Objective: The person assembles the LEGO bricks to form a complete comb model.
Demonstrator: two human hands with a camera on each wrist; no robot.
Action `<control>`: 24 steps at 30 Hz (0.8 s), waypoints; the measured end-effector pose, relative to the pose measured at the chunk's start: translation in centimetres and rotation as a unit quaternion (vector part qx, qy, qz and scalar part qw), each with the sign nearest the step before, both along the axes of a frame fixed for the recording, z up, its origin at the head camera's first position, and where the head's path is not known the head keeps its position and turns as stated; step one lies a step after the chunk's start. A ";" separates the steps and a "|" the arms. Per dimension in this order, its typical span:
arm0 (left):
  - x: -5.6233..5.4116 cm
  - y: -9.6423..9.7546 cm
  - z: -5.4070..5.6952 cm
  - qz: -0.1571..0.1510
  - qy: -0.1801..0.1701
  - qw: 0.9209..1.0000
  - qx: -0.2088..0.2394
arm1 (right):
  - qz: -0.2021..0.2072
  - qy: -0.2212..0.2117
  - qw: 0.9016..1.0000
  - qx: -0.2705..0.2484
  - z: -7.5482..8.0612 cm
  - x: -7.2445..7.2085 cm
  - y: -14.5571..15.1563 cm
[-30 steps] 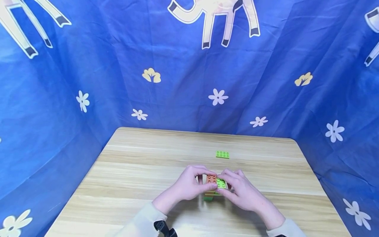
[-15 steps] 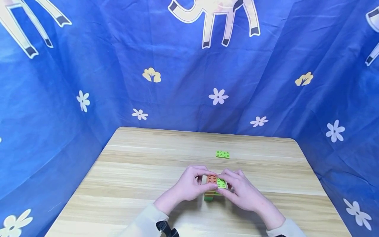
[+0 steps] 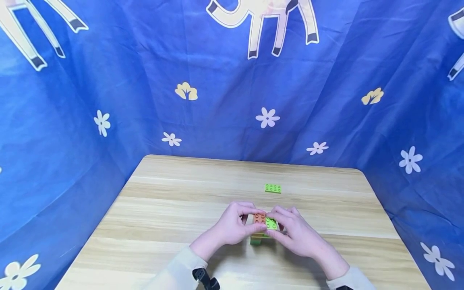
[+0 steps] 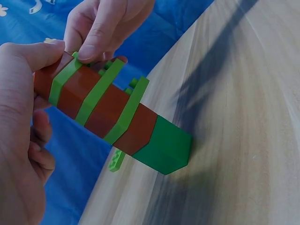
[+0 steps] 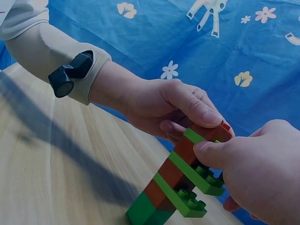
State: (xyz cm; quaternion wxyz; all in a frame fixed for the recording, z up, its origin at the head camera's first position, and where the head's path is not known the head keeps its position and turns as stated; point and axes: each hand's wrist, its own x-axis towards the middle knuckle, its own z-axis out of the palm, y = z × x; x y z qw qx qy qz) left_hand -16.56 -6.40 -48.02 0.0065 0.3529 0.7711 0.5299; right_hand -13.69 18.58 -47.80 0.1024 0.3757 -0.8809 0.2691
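A toy-brick tower stands on the table, its brown bricks (image 4: 110, 112) alternating with light green plates (image 4: 101, 91) that jut out on one side. A dark green brick (image 4: 164, 145) forms its foot. My left hand (image 3: 232, 227) holds the reddish-brown top brick (image 3: 259, 218) between thumb and fingers. On the right side, my right hand (image 3: 295, 235) pinches the jutting end of the uppermost light green plate (image 3: 271, 224). Both thumbs almost meet at the top of the tower. In the right wrist view, the right thumb (image 5: 211, 152) partly covers that plate.
Beyond the hands, another light green plate (image 3: 273, 188) with studs lies on the wooden table (image 3: 174, 189). A blue patterned curtain (image 3: 217, 129) encloses the table's back and sides. A small black camera (image 5: 70, 74) is strapped to the left wrist.
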 end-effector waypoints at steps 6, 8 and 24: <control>0.1 -0.2 -0.1 0.004 0.003 1.000 -0.004 | 0.011 -0.008 1.000 -0.002 0.2 -0.2 0.1; 0.1 -0.2 -0.1 0.002 0.006 1.000 -0.001 | 0.014 -0.025 1.000 -0.007 0.4 -0.2 0.4; 0.4 -0.1 0.0 0.017 0.007 1.000 -0.014 | -0.007 -0.060 0.996 -0.069 -0.2 -3.6 3.4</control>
